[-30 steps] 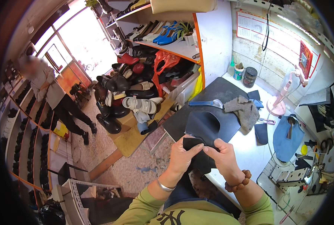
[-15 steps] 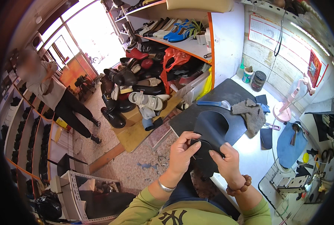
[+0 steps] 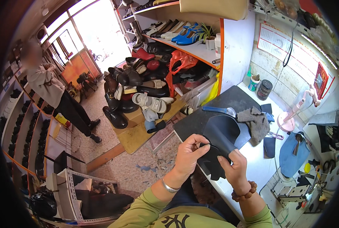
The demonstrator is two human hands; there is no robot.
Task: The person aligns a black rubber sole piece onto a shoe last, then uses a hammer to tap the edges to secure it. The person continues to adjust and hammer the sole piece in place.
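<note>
A thin, flexible black sheet, perhaps leather or rubber, is held between both hands at the bench's near edge. My left hand pinches its left edge between thumb and fingers. On the other side, my right hand grips it with the fingers curled in and the thumb on top. A broad, curved part of the black sheet bends up and away over the bench. Just beyond lie a blue-handled tool and a crumpled grey cloth.
A dark mat covers part of the white bench. Jars, a pink lamp and blue material lie farther right. Piled shoes stand left of the bench. A person stands at far left, arms folded.
The whole view has shifted slightly, so bench and hands appear farther right. Both hands keep their hold on the black sheet; its lower part hangs a little more openly between them.
</note>
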